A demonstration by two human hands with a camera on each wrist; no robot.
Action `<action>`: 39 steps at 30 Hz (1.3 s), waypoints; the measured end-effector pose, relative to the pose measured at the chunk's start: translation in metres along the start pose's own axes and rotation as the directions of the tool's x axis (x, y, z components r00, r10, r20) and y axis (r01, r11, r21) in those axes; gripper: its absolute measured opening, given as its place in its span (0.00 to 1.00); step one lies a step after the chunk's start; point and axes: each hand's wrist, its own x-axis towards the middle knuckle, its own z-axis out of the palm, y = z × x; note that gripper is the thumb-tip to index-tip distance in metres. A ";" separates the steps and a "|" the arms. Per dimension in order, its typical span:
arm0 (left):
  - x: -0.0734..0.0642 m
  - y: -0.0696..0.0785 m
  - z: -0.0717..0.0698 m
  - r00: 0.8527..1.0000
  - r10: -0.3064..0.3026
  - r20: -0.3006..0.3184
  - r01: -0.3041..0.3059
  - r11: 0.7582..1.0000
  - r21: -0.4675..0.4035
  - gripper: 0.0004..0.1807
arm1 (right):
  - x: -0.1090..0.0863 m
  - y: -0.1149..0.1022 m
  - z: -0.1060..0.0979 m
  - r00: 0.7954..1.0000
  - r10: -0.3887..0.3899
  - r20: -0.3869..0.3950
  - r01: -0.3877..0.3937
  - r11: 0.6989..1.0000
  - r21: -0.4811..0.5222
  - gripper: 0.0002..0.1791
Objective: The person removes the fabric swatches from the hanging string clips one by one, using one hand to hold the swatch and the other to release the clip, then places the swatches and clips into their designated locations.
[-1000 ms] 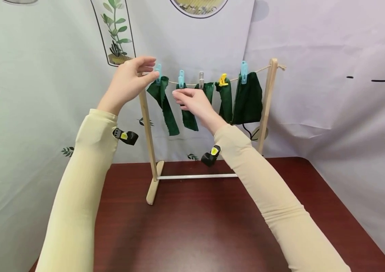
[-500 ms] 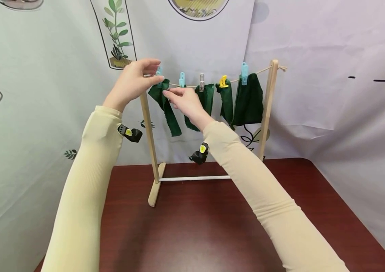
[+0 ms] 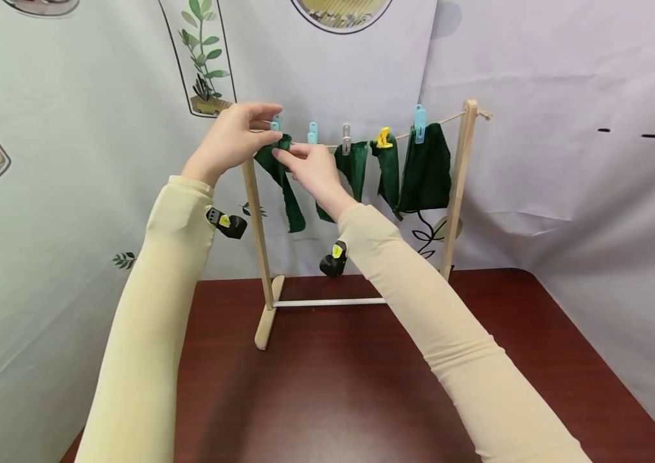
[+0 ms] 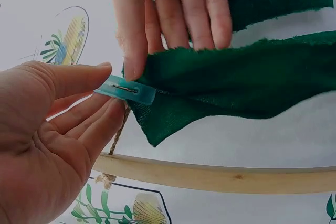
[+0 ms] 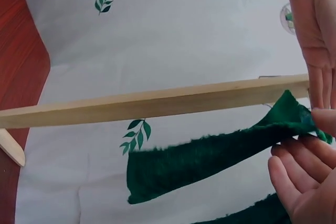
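A light-blue clothespin (image 4: 137,92) grips the top of a dark green cloth strip (image 4: 226,80) at the left end of the line. My left hand (image 3: 231,141) pinches the pin's tail end between thumb and fingers. Close beside it, my right hand (image 3: 314,168) pinches the upper edge of the same strip, thumb in front and fingers behind. In the right wrist view the strip (image 5: 194,163) hangs from those fingers, its lower end loose. More green cloths hang to the right, among them one under a clear pin (image 3: 346,139) and one under a yellow pin (image 3: 384,137).
The line runs between two wooden posts, the left (image 3: 258,238) and the right (image 3: 460,186), joined low down by a white rod (image 3: 327,302). The rack stands on a dark red table (image 3: 315,386) before a patterned white curtain. A wide green cloth (image 3: 428,167) hangs at the right end.
My right hand has moved left from the second pin to the leftmost strip and pinches it. My left hand has shifted slightly right, onto the leftmost clothespin.
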 end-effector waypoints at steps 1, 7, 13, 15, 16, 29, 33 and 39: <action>0.000 0.000 0.000 1.000 -0.001 0.001 0.001 1.000 -0.003 0.30 | 0.000 -0.001 0.000 1.000 -0.010 -0.013 0.010 1.000 -0.020 0.17; -0.002 -0.002 -0.001 1.000 0.010 -0.009 -0.010 1.000 -0.013 0.30 | -0.001 -0.001 0.001 0.997 -0.029 -0.069 0.026 0.998 -0.054 0.18; -0.002 -0.002 0.000 1.000 0.000 -0.008 0.000 1.000 -0.015 0.31 | -0.003 0.001 -0.001 0.997 -0.039 -0.073 0.035 0.998 -0.047 0.19; -0.001 -0.002 0.000 1.000 -0.004 -0.016 0.004 1.000 -0.006 0.31 | -0.004 0.000 -0.001 0.996 -0.044 -0.074 0.041 0.998 -0.043 0.19; -0.001 -0.001 -0.001 1.000 -0.006 -0.022 0.006 1.000 -0.001 0.31 | -0.004 0.000 -0.001 0.996 -0.047 -0.074 0.044 0.998 -0.041 0.19; -0.001 -0.001 -0.001 0.982 0.058 -0.180 -0.055 0.998 0.024 0.22 | -0.005 -0.003 -0.002 0.997 -0.045 -0.066 0.044 0.999 -0.014 0.18; -0.001 -0.001 0.000 0.967 0.082 -0.242 -0.083 0.997 0.006 0.19 | -0.006 -0.002 -0.003 0.997 -0.048 -0.063 0.048 0.999 -0.002 0.17; -0.001 0.002 0.001 0.925 0.122 -0.359 -0.147 0.988 -0.043 0.16 | -0.010 0.001 -0.008 0.997 -0.047 -0.067 0.047 0.999 -0.001 0.17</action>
